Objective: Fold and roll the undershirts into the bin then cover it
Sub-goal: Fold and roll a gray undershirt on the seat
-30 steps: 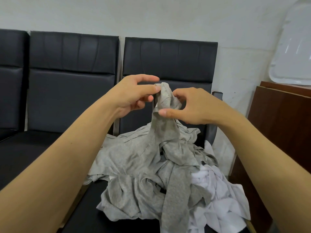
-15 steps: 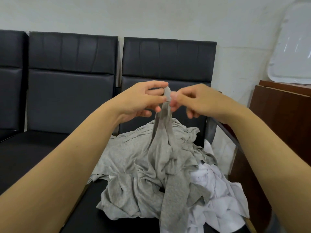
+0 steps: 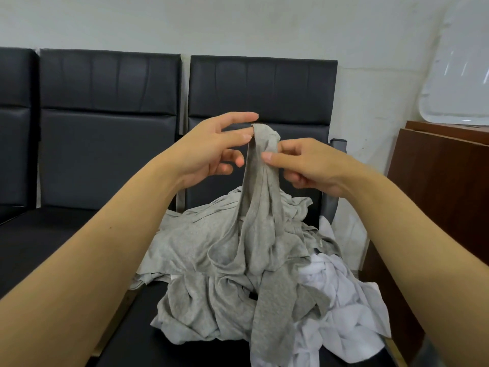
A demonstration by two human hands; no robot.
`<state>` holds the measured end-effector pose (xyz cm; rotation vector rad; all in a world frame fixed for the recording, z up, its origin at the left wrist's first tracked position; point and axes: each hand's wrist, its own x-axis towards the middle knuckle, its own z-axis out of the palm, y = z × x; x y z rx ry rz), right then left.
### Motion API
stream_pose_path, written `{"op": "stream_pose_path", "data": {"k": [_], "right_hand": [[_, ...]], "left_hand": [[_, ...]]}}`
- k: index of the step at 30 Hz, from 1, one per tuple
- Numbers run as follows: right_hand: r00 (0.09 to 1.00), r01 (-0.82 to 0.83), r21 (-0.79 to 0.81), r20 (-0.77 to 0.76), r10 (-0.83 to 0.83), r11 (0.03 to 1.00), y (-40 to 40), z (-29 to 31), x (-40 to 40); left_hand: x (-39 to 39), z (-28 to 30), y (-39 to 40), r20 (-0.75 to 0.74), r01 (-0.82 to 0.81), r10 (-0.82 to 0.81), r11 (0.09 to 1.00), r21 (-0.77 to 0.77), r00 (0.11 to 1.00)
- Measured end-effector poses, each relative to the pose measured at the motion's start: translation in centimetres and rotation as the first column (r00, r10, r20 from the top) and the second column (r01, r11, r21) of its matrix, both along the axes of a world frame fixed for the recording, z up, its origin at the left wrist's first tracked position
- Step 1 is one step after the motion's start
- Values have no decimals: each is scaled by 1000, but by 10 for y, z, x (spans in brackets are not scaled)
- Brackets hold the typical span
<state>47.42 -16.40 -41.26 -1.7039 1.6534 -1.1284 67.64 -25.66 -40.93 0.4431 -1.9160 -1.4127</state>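
- Three black padded chairs point(image 3: 111, 123) with smooth, leather-like upholstery and stitched back panels are lined up against a pale wall.
- One reddish-brown wooden cabinet point(image 3: 447, 186) with a flat, polished side is seen at the right; a white, glossy, rounded-rectangular plastic lid point(image 3: 460, 75) is propped on it against the wall.
- A heap of undershirts point(image 3: 211, 274) is piled on the seat of the rightmost chair: soft, heathered grey knit, much creased, with crumpled white undershirts point(image 3: 341, 295) at its right side.
- One grey undershirt point(image 3: 260, 207) is drawn up out of the heap into a tall, narrow peak, its lower part lying on the pile and a long strap-like strip hanging down at the front.
- The right hand point(image 3: 309, 165) is held at the peak's right side; the cloth is pinched between thumb and curled fingers just below the top.
- The left hand point(image 3: 211, 152) is held at the peak's left side, its fingers point(image 3: 238, 137) loosely spread, one fingertip touching the top fold; whether the cloth is gripped there cannot be told.
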Motion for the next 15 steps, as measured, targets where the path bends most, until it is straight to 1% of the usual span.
{"op": "stream_pose_path", "data": {"k": [2, 4, 6, 8, 11, 15], "right_hand": [[990, -24, -60, 138, 32, 998, -1, 4, -4], [964, -24, -131, 258, 57, 991, -1, 10, -10], [919, 6, -186, 388, 67, 983, 3, 16, -13], [870, 51, -218, 489, 65, 975, 7, 21, -15], [833, 112, -246, 551, 44, 963, 11, 24, -19], [815, 125, -267, 577, 54, 956, 16, 28, -23]], "left_hand": [[0, -2, -2, 66, -1, 2, 1000, -12, 998], [3, -5, -3, 207, 30, -17, 998, -58, 978], [6, -11, -3, 381, 106, -58, 989, -106, 923], [8, -17, -4, 516, 164, -86, 981, -107, 852], [7, -22, -3, 621, 186, -99, 980, -76, 777], [5, -22, 0, 724, 263, -132, 962, -71, 677]]}}
